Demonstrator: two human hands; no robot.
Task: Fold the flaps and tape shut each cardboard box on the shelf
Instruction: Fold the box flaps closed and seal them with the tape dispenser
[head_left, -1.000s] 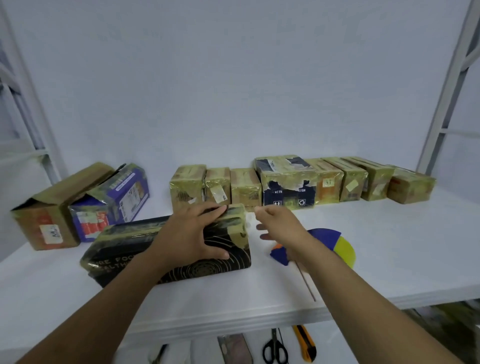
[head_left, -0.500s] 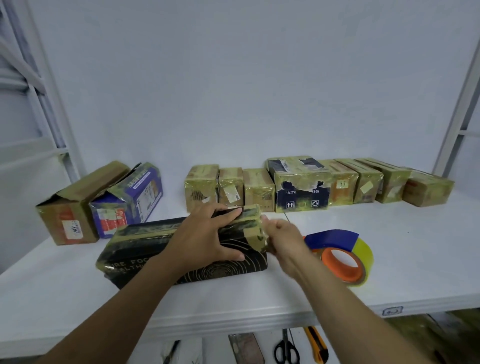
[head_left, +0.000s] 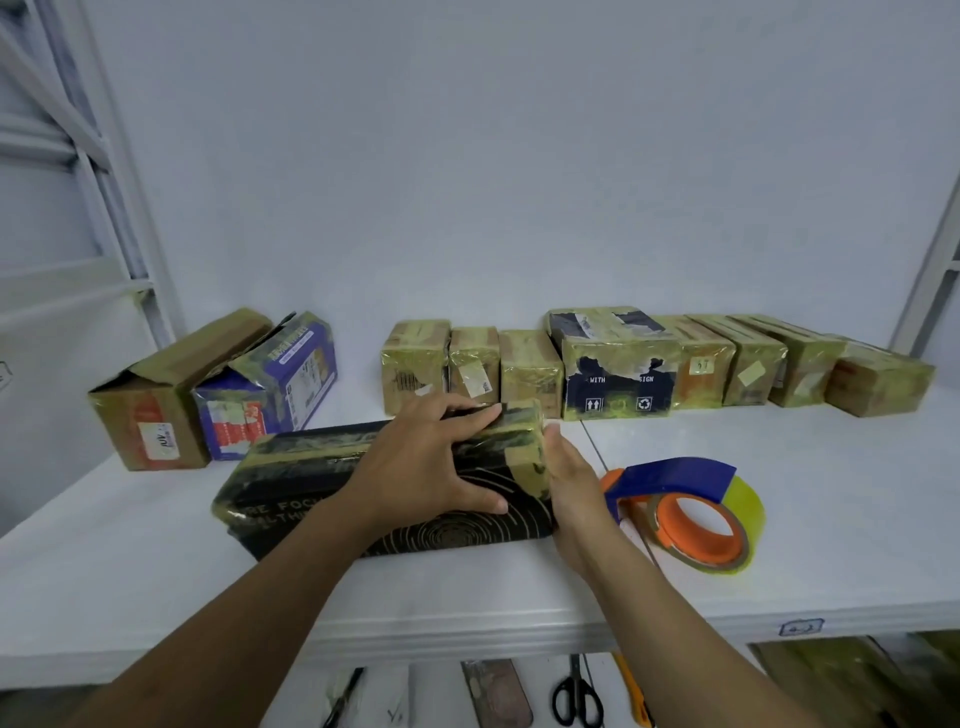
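A long black box (head_left: 291, 493) with gold ring patterns lies on the white shelf (head_left: 831, 519), wrapped with yellowish tape. My left hand (head_left: 431, 462) lies over its top right part, fingers spread and thumb down the front face. My right hand (head_left: 569, 473) presses flat against the box's right end, over the tape there. A tape dispenser (head_left: 691, 512) with a blue guard, orange core and yellow roll sits on the shelf just right of my right hand, untouched.
A row of several taped boxes (head_left: 613, 364) lines the back wall. At the left, a brown box (head_left: 166, 395) and a blue box (head_left: 270, 384) lie with their flaps loose. Scissors (head_left: 574, 696) and a yellow cutter (head_left: 631, 691) lie on the lower level. Shelf uprights stand at both sides.
My right hand moved left from above the tape dispenser onto the black box's right end. The left hand stayed on the box. The view shifted left.
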